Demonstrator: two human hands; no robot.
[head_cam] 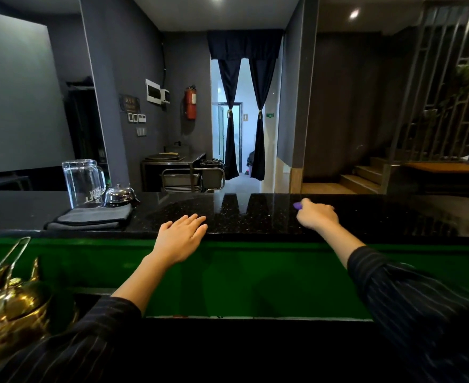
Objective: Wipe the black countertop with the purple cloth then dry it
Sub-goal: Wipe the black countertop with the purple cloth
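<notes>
Head view, facing across the black bench (255, 217).

Right hand (317, 215): reached forward over the bench, right of centre, back of the hand up. Its fingers (307, 203) are curled over and grasping the purple cloth (297, 205). Almost all of the cloth is hidden under the hand. Only a small purple tip shows, poking out just past the fingertips on the hand's left, far side, low against the bench surface. Cannot tell how the rest of the cloth is folded or bunched beneath the palm.

Left hand (182, 234): palm down at the near edge of the bench, left of centre. Fingers straight and slightly spread, released, holding nothing. They lie flat on the bench top, with the wrist hanging off the near edge. Well apart from the right hand and from the purple cloth.

Bench surface: glossy, speckled, reflecting the curtained doorway (243, 120) beyond it.

Other items, left end of the bench: a folded grey cloth (89, 218); at its far edge an upturned glass jug (82, 182) and just beside that a chrome service bell (118, 194).

Below the bench edge: a green panel (255, 272). Lower left, nearest the camera: a brass kettle (12, 305) with metal tongs (9, 258) above it.
</notes>
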